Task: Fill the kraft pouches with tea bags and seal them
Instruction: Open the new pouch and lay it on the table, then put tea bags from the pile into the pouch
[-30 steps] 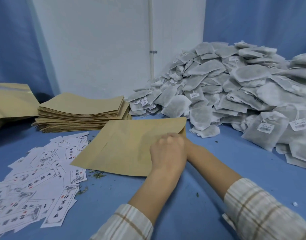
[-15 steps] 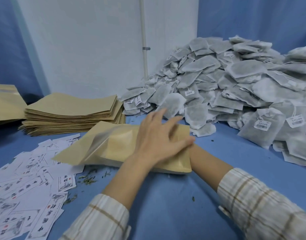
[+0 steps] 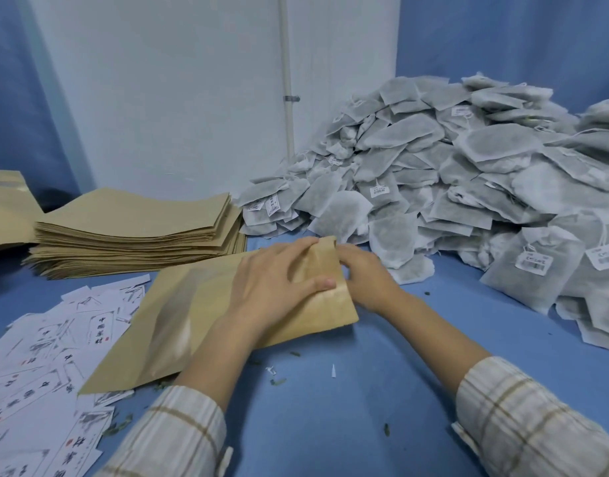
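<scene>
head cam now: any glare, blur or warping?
Head view: soft, even light, no hard shadows; dull sheen on the kraft pouch window; wide-angle bending at the edges, seen in the pouch stack; printed labels at lower left look smeared.

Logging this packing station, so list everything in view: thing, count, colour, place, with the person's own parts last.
kraft pouch: one, brown with a clear window, centre of table, under the hands
pouch stack: one pile, brown, back left
tea bags: large heap, grey-white, back right
printed labels: many, white, scattered at left
table: one, blue
pipe: one, white, on the back wall
left hand: on the pouch's right end, fingers curled round it
right hand: gripping the pouch's right edge
</scene>
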